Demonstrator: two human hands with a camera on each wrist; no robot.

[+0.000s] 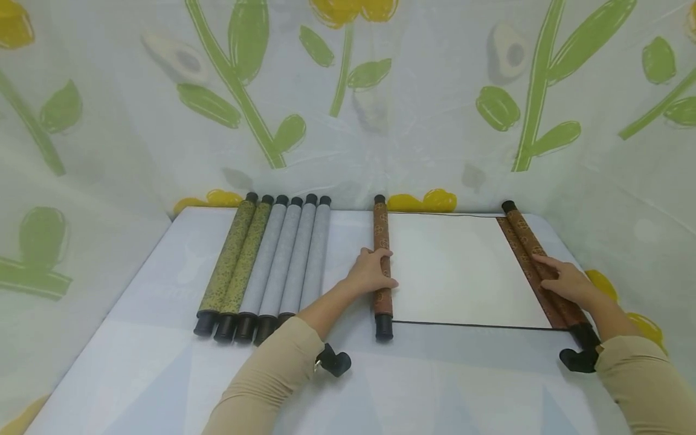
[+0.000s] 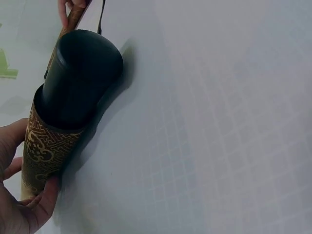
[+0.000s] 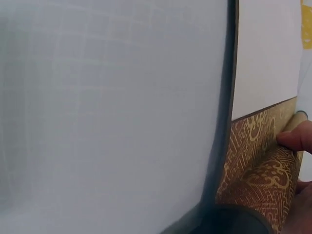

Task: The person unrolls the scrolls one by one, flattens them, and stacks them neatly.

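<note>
A hanging scroll lies part unrolled on the table, its blank cream sheet (image 1: 462,272) stretched between two brown patterned rolls with black end knobs. My left hand (image 1: 372,272) grips the left roll (image 1: 382,226) around its middle, thumb on the near side and fingers on the far side. In the left wrist view that roll's black knob (image 2: 80,78) points toward the camera. At the other end my right hand (image 1: 568,281) holds the right roll (image 1: 524,232), fingers over its top. A strip of gold-patterned brown border (image 3: 248,136) shows beside this roll in the right wrist view.
Left of the scroll, two green-gold rolled scrolls (image 1: 228,260) and several grey ones (image 1: 296,254) lie side by side on the white table (image 1: 136,338). My left forearm crosses over their near ends. A curtain with printed plants (image 1: 435,121) hangs behind the table's far edge.
</note>
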